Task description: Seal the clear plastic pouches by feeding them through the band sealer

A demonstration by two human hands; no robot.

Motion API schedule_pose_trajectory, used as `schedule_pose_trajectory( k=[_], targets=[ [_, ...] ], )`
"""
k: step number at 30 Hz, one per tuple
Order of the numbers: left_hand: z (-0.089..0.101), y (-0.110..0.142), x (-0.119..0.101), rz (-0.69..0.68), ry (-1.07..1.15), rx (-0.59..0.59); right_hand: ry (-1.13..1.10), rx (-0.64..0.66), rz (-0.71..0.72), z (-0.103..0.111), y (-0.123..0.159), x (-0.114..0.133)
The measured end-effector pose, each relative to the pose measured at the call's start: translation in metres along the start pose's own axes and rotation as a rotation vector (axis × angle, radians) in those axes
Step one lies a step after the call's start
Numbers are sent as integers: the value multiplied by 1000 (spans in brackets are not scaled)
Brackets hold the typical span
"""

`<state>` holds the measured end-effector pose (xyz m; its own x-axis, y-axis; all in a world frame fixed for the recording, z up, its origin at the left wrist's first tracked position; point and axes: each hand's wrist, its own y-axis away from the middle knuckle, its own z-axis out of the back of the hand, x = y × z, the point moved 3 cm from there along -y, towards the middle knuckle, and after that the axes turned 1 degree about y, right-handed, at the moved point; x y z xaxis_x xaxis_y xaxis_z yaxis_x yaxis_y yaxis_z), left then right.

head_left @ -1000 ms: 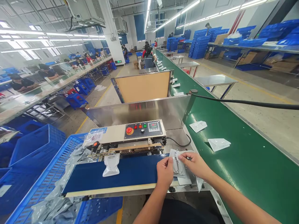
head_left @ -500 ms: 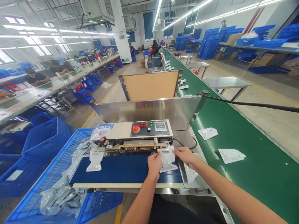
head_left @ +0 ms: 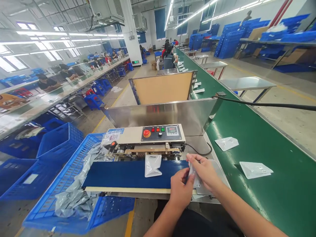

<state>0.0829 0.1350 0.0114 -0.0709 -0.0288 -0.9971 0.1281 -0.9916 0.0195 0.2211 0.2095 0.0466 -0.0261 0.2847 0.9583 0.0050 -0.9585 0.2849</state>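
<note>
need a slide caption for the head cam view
Left hand and right hand pinch a clear pouch at a band sealer, another pouch lying on its blue belt

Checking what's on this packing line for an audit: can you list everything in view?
Cream band sealer with red stop button: 1, cream, straight ahead.
Stainless steel guard: 1, silver, behind the sealer.
Navy conveyor belt: 1, navy, before the sealer.
Translucent pouch: 1, silvery white, on the navy belt.
Green conveyor belt: 1, green, right.
Flat white pouches: 2, white, on the green belt.
Blue plastic crates: many, blue, left and far right.
Clear plastic bags: a heap, clear, in a near crate.
Held white pouch: 1, white, between the hands.
Left hand: 1, lower centre.
Right hand: 1, pinching the held pouch.
</note>
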Motion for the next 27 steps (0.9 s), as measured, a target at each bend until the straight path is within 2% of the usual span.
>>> schedule_pose_trajectory(
  k=[3,5,7,9,12,16,19,22,27],
  targets=[
    [-7,-12,-4,19,-2,-43,-209,-28,-21,11,3,-2],
    [-4,-19,-2,63,28,-58,-133,12,-18,26,3,-10],
    [-2,-23,0,83,47,-19,4,107,-21,39,6,-21],
    [-4,-25,3,75,35,27,62,144,-9,48,9,-34],
    [-9,-30,13,70,-58,-43,44,27,-9,57,9,-51],
    [-18,-45,36,223,-64,-210,-57,-126,-165,62,-5,-70],
    [-21,-56,48,303,-4,-255,-112,-137,-254,59,-21,-73],
    [-14,-64,51,340,28,-316,-104,-92,-292,48,-39,-68],
    [14,-66,53,370,115,-421,-64,6,-315,6,-62,-61]
  ],
)
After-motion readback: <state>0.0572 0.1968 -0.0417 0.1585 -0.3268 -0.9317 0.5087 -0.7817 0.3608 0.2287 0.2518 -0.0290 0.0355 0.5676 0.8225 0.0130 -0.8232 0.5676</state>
